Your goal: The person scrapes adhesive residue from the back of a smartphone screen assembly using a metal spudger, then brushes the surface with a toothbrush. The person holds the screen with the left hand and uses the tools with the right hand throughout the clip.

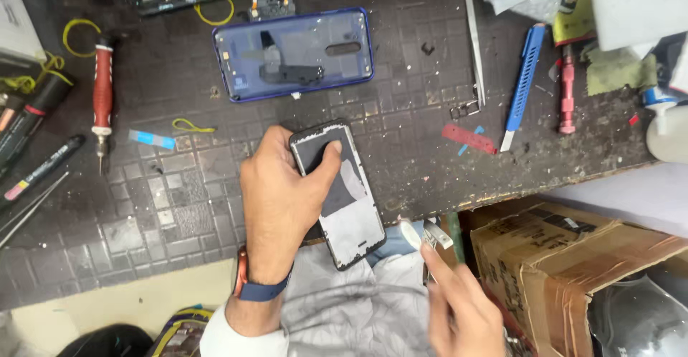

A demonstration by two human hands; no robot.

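Left hand (276,199) grips the phone frame (338,192) steady at the bench (179,206) edge; right hand (459,300) pinches small tweezers (423,234), poised beside it.

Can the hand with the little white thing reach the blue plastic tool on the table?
Probably yes. The right hand sits below the table edge, and the long blue plastic tool lies uncovered up and to its right, with only bare dark mat between. But its fingers already pinch a small white piece.

blue phone back cover (294,55) upper bench, red screwdriver (102,92) far left, blue plastic pry tool (523,78) right, metal tweezers (474,45) beside it, cardboard box (566,271) lower right
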